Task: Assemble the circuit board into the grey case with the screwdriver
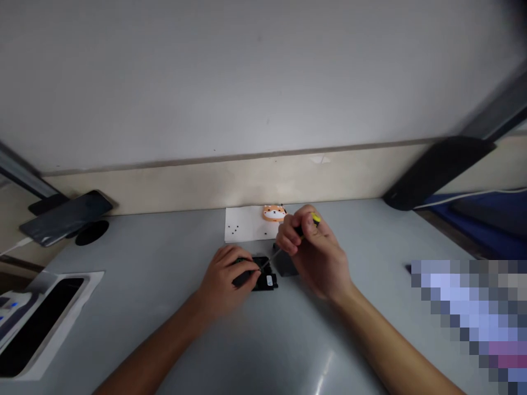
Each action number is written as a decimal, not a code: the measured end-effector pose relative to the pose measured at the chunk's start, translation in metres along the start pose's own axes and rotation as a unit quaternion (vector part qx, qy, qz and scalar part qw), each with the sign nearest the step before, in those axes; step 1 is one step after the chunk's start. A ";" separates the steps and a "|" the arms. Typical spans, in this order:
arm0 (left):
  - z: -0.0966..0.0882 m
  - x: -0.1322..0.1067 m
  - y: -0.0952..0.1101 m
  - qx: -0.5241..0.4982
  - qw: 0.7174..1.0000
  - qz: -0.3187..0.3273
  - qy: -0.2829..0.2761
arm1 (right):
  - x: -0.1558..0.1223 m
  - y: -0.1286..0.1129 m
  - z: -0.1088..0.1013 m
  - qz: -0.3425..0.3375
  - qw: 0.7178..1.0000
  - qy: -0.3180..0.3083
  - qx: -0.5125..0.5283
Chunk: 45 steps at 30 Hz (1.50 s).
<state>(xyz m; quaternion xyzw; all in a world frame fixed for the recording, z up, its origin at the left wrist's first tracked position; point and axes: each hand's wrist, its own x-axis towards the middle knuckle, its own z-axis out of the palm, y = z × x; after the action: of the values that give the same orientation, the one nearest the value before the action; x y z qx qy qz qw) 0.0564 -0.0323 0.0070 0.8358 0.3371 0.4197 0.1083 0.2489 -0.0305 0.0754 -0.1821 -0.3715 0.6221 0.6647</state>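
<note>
A grey surface (164, 329) runs up to a pale wall. Toward its far edge, the left hand (225, 277) curls over a small black device (265, 281), pinning it flat. The right hand (315, 255) is closed round a yellow-capped screwdriver (307, 226), its tip at the device. It looks like screw work, which calls for a steady, well-seated tip.

presses down with the left hand (224, 274), fingers curled tight; pinches with the right hand (313, 249) just above, wrist raised, forearms converging.
</note>
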 end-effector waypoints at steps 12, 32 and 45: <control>0.004 -0.003 -0.002 -0.019 1.000 0.003 0.014 | 0.000 0.000 0.001 0.004 1.000 0.009 0.002; 0.004 -0.002 0.001 -0.011 1.000 0.003 0.019 | 0.001 -0.002 0.001 0.012 1.000 0.017 -0.018; -0.005 -0.003 0.000 0.031 0.994 -0.046 -0.099 | 0.002 0.006 -0.005 0.007 1.000 0.028 -0.007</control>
<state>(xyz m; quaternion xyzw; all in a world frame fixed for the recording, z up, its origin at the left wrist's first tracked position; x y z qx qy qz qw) 0.0509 -0.0347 0.0080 0.8596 0.3760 0.3188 0.1347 0.2478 -0.0265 0.0682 -0.2072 -0.3559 0.6188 0.6690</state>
